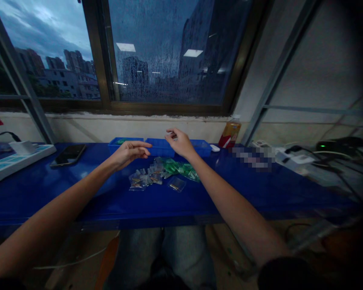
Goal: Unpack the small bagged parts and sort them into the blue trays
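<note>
Three blue bins stand in a row at the back of the blue table. My left hand (131, 153) hovers in front of the left bin (111, 148), its fingers stretched to the right and apart, nothing visible in them. Over the middle bin (160, 147) my right hand (179, 141) is raised with bent fingers; whether they hold something small is hidden. Below the hands lies a pile of clear bags (142, 179) with brass-coloured pieces and green packets (181, 169). One clear bag (177, 184) lies apart at the front of the pile.
A black phone (69, 155) and a white power strip (21, 161) lie on the left of the blue table (109, 201). A bottle (230, 132) stands at the back right beside a white object (214, 148). Cables and adapters (296, 159) sit farther right.
</note>
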`<state>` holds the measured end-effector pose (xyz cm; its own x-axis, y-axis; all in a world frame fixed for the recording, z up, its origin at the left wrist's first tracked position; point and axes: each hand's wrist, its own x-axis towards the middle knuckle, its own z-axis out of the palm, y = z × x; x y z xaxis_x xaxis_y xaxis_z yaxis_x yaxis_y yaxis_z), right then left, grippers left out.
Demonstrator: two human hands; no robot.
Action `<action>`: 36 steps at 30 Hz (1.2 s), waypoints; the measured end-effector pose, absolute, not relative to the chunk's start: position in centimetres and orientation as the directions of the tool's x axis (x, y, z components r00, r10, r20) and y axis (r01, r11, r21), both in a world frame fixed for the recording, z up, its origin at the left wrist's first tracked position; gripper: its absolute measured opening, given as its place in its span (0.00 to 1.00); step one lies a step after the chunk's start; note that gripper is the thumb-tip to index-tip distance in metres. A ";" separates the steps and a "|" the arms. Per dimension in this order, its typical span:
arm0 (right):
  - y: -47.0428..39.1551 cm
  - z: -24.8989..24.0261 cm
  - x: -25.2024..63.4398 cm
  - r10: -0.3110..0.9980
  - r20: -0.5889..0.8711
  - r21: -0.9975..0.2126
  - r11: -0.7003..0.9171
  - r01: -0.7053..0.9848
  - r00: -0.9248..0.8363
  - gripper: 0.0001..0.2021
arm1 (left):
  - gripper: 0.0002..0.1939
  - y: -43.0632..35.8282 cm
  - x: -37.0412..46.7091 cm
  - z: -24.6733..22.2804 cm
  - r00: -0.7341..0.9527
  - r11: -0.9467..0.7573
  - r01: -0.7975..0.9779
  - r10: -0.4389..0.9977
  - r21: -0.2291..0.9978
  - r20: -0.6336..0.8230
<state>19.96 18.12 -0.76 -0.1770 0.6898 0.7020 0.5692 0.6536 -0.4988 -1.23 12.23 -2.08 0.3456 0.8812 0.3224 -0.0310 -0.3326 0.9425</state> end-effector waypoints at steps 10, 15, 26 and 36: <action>18.6 -3.5 19.4 0.683 0.626 -0.273 0.644 0.715 -0.376 0.13 | 0.19 12.2 0.8 -3.4 0.470 -0.556 0.493 0.818 0.669 0.332; 18.9 -3.7 19.5 0.690 0.604 -0.258 0.643 0.721 -0.399 0.14 | 0.14 12.8 0.1 -3.6 0.444 -0.609 0.715 0.775 0.343 0.449; 18.2 -3.6 19.2 0.717 0.563 -0.189 0.595 0.781 -0.411 0.13 | 0.09 13.3 0.2 -4.8 0.536 -0.662 0.663 0.746 0.350 0.396; 15.9 -2.3 16.2 0.907 0.322 -0.831 0.409 0.377 -0.273 0.22 | 0.08 13.0 -0.9 -3.1 0.174 -0.547 0.728 0.730 0.413 0.661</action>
<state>16.23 15.87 -2.26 -0.2732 0.9065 0.3218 0.3769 0.4087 -0.8312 -0.91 12.96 -3.05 0.1743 0.7301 0.6607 0.7278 -0.5475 0.4130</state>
